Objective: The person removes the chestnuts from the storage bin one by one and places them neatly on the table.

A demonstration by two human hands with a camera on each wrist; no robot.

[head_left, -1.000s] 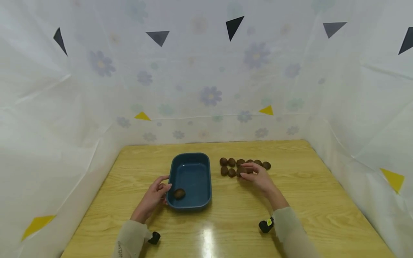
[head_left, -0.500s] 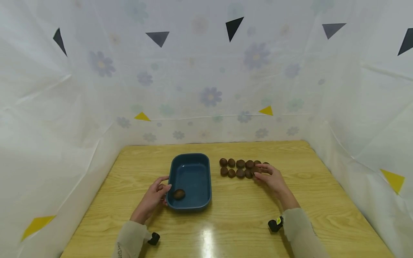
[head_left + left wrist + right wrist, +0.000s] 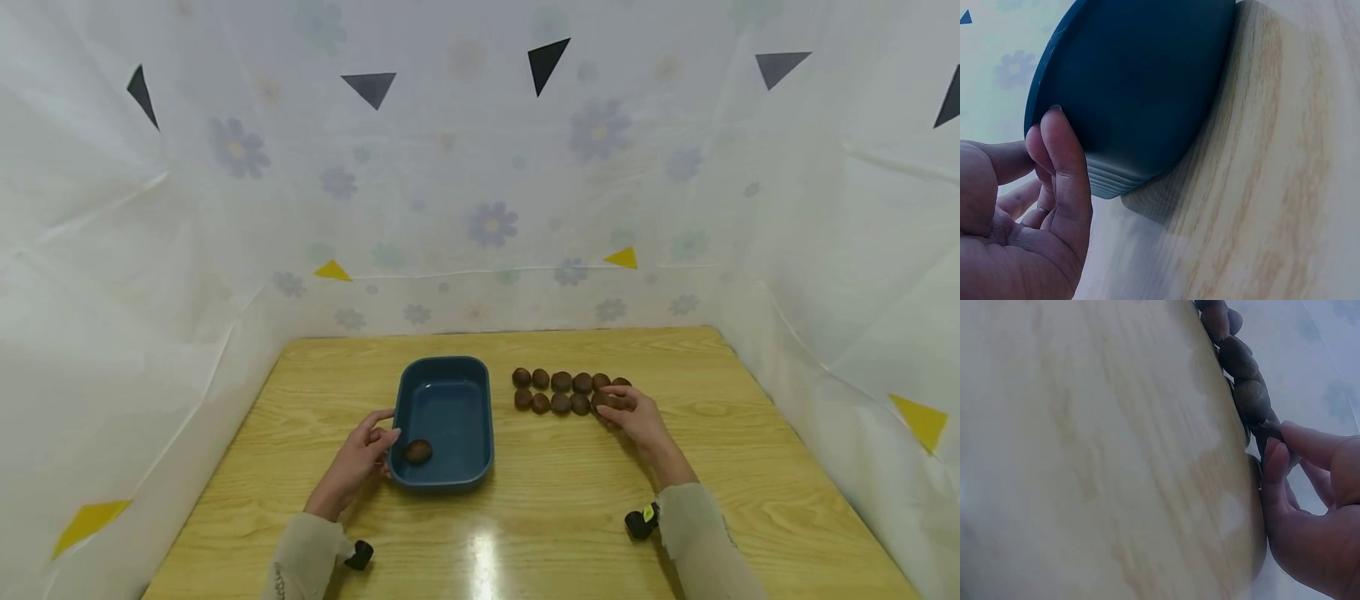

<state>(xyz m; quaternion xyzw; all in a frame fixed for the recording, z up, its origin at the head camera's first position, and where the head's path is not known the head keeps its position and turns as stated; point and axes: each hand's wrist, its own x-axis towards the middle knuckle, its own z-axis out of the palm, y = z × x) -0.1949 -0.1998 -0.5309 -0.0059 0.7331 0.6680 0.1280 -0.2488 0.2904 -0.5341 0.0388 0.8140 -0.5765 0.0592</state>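
My left hand (image 3: 362, 454) grips the left rim of a deep blue rectangular dish (image 3: 480, 421), thumb on the rim and fingers outside. In the left wrist view, fingertips press the wall of the dish (image 3: 1141, 81). One brown chestnut (image 3: 417, 452) lies in the dish's near left corner. To the right, several chestnuts (image 3: 561, 382) stand on the table in two close rows. With thumb and forefinger my right hand (image 3: 637, 421) pinches a chestnut (image 3: 601, 403) at the right part of the front row. The hand partly covers the far right of both rows.
The wood-grain table (image 3: 540, 517) has a white flowered sheet (image 3: 487, 167) behind it and white sheets along both sides. A small black wrist camera (image 3: 641, 522) hangs by the right sleeve, another (image 3: 359, 555) by the left.
My right hand has moved right along the front row, uncovering chestnuts in its middle, and has barely shifted in the last half second. The left hand and dish stay put.
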